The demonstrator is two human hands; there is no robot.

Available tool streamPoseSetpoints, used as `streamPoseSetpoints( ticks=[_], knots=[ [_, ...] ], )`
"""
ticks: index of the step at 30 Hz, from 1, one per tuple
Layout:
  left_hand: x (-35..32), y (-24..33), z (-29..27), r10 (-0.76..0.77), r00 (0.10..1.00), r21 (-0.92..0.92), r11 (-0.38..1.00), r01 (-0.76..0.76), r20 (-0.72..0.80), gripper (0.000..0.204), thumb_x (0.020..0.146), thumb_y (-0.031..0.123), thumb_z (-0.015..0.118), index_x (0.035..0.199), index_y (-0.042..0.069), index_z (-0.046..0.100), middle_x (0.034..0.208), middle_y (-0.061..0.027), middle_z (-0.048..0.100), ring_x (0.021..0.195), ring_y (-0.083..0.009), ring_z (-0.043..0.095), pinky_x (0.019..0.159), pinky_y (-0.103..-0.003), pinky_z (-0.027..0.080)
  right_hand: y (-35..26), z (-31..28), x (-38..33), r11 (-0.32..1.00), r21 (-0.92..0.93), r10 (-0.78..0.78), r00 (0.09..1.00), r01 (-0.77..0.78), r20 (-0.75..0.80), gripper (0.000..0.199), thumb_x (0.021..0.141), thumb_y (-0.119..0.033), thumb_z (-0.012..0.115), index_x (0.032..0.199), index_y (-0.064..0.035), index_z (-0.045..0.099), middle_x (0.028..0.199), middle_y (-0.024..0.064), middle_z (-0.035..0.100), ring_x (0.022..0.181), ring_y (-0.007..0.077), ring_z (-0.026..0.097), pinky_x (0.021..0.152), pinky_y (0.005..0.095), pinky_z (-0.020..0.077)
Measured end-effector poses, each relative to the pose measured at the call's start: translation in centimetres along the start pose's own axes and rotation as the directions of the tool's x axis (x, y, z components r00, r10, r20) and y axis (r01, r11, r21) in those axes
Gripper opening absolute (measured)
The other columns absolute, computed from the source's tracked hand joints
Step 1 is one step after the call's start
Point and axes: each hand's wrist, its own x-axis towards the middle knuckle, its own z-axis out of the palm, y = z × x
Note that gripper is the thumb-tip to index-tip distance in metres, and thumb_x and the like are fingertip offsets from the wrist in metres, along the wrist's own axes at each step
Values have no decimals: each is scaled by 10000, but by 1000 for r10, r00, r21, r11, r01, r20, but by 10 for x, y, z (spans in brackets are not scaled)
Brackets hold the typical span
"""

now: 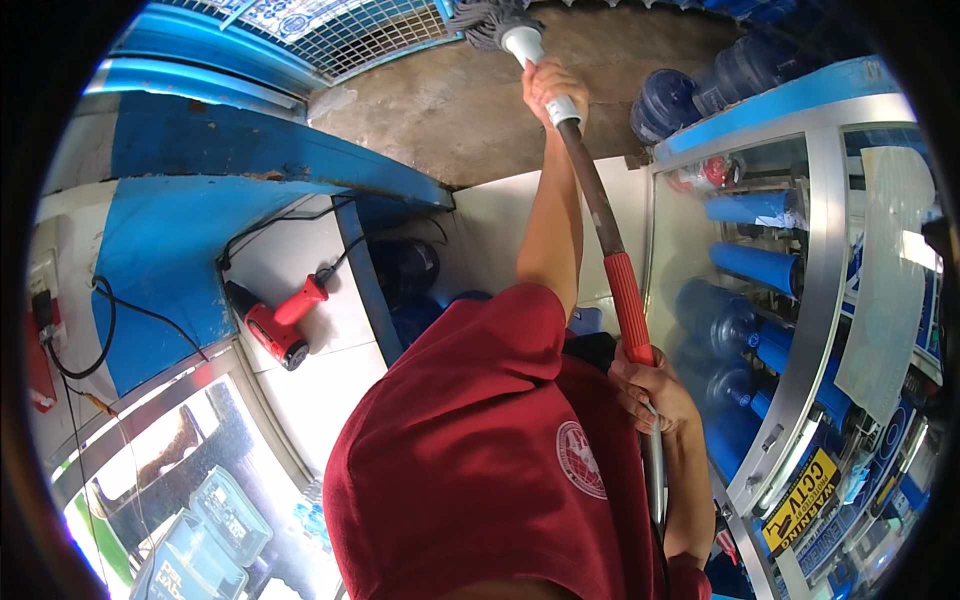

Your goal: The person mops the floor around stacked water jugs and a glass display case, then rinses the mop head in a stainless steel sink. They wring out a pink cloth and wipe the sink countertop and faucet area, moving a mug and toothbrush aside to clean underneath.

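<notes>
Red shirt (450,430) nearest; left hand (557,88) wraps the mop (596,200) at its collar (563,109), right hand (653,390) its red grip (626,295).

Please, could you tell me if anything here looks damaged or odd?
Yes, the blue ledge at upper left: its paint is chipped, with brownish patches along the edge, so it looks worn. The held mop shows no obvious break.

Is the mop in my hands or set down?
Held: your left hand holds the mop near its head, your right hand at the red grip.
</notes>
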Motion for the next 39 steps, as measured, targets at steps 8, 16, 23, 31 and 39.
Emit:
streamPoseSetpoints(
  ticks=[8,16,23,31,39],
  knots=[
    [62,-25,20,-83,964,-112,987,114,251,197,941,189,577,803,90,477,556,47,517,451,-60,524,498,-233,499,9,1,28,980,-30,-184,956,196,228,170,921,-116,594,996,-82,445,574,21,442,345,106,391,313,257,339],
    [36,11,21,91,893,521,836,171,-440,227,945,124,532,733,123,450,517,80,400,404,-42,376,423,-208,362,-6,-18,43,-226,-952,-932,330,-207,149,401,825,-119,685,1179,2,540,965,148,607,871,306,646,703,414,536],
    [3,17,-6,570,562,798,475,370,-599,369,934,401,662,821,136,430,579,80,345,482,-29,369,450,-211,341,-13,-36,78,-123,-883,-908,410,-452,-83,283,913,-199,635,1070,17,541,857,140,640,787,334,689,658,409,565],
    [-37,25,0,70,828,290,950,114,-557,360,987,221,542,654,141,430,495,88,363,402,-30,352,429,-207,345,-32,-24,36,837,-547,-105,986,15,-133,254,829,-149,760,835,-67,520,569,58,553,422,151,546,377,293,418],
    [-17,-1,0,-42,992,71,996,51,-123,151,947,112,501,803,96,458,501,64,453,405,-33,458,456,-210,437,-4,0,35,997,72,-23,958,3,286,292,878,-50,675,840,-119,395,477,-32,327,344,70,343,318,237,235]
  ],
)
